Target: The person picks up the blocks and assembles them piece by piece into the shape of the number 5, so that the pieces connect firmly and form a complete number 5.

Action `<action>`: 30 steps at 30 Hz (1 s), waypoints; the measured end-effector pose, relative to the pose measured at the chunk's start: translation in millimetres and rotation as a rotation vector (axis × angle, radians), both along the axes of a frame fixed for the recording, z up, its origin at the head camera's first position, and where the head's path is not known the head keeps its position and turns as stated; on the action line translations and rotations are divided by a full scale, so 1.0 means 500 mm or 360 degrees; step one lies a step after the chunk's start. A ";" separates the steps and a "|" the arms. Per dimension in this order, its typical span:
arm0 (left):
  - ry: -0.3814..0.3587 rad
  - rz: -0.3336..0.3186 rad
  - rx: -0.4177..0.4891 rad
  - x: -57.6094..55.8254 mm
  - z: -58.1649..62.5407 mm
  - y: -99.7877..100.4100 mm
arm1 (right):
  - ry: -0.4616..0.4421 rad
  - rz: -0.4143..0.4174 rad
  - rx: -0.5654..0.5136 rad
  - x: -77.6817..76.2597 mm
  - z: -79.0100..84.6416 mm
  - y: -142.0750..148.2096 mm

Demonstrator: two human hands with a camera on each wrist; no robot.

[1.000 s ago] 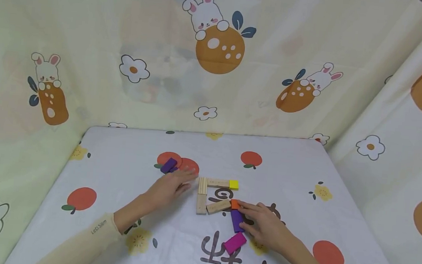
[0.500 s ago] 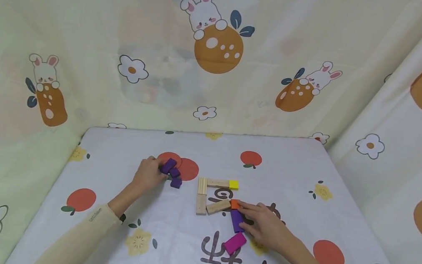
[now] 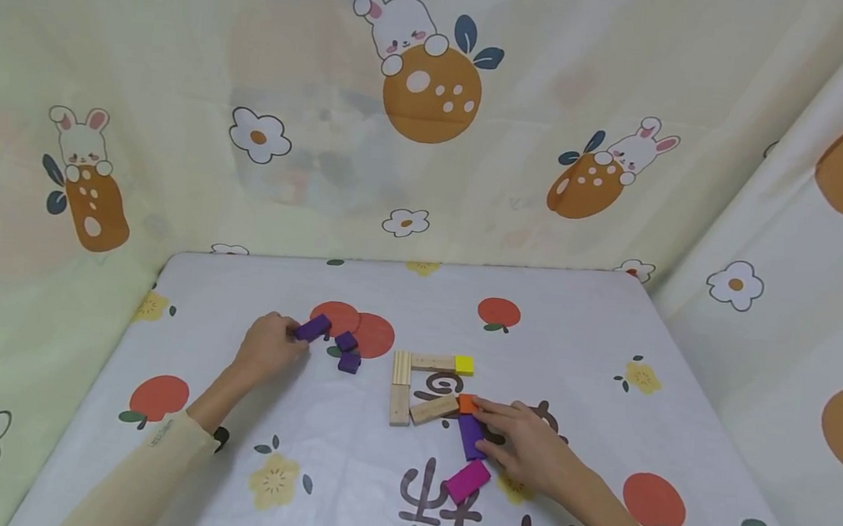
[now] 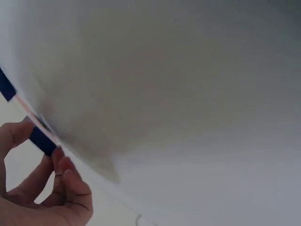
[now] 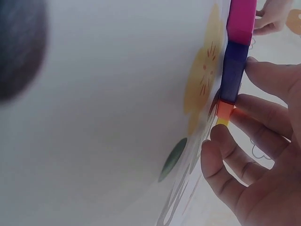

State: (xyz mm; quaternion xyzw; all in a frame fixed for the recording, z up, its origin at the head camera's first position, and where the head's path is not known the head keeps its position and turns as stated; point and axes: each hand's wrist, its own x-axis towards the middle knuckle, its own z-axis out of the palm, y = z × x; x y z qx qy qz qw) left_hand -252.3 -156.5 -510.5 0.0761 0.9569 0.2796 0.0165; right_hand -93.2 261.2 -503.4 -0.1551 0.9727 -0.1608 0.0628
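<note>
In the head view my left hand (image 3: 271, 350) pinches one end of a purple block (image 3: 313, 328) at the table's left side. The left wrist view shows this purple block (image 4: 43, 141) between thumb and fingertips. Two small purple blocks (image 3: 346, 341) lie just right of it. My right hand (image 3: 533, 448) rests its extended fingers by an orange block (image 3: 467, 404), with the thumb against a longer purple block (image 3: 471, 437). In the right wrist view, a magenta block (image 5: 241, 21), purple block (image 5: 233, 71) and orange block (image 5: 225, 110) stand end to end beside the fingers.
Plain wooden blocks (image 3: 399, 405) form a bent line left of the orange block. A yellow block (image 3: 463, 365) ends their upper row. The printed white cloth (image 3: 572, 343) covers the table, and a patterned curtain (image 3: 307, 194) hangs behind.
My left hand has moved left from beside the wooden blocks, taken hold of a purple block and drawn it away from the two small ones. My right hand has stayed in place.
</note>
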 end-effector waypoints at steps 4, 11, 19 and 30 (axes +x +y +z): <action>0.0090 0.0006 0.0114 0.013 0.024 -0.017 | -0.0012 -0.0002 -0.0004 0.001 0.001 -0.001; 0.0168 -0.0629 0.0160 0.070 0.079 0.014 | -0.0057 -0.0037 -0.0006 -0.002 0.005 0.002; -0.0330 -0.1216 0.0330 0.151 0.015 0.065 | -0.0059 -0.0018 -0.0004 -0.002 0.000 0.005; -0.0566 -0.1198 0.0168 0.181 0.022 0.082 | -0.0085 -0.0029 -0.0011 -0.003 0.000 0.001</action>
